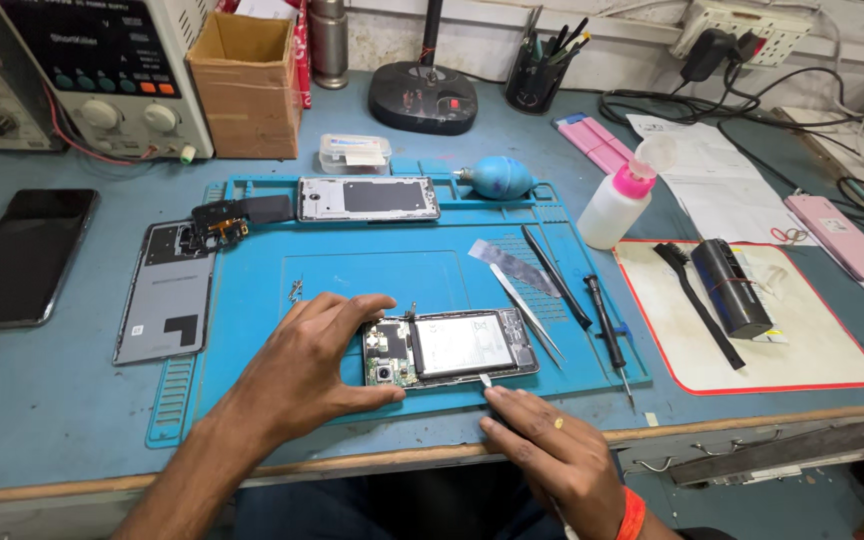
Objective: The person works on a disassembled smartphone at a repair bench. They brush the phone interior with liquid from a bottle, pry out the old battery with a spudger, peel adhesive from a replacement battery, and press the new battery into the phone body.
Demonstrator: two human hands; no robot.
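Opened phone point(449, 346) lay on blue mat point(252, 290) near worktop point(52, 420) front edge. Left hand point(317, 350) pinched its camera end, thumb below, fingers above. Right hand point(552, 450) closed on thin pry tool point(485, 380) touching phone's lower edge. Pen cup point(532, 85) held pens; cardboard box point(245, 85) contents unclear.

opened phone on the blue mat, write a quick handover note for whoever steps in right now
Left hand: steadies the camera end of the opened phone, thumb on the near edge, fingers on the far edge.
Right hand: pinches a thin pry tool, tip at the phone's near edge beside the battery.
Done: back cover is off, lying left of the blue mat; a second frame lies at the mat's far edge.
Left: battery and board sit in place. Tweezers and screwdriver lie right of the phone.
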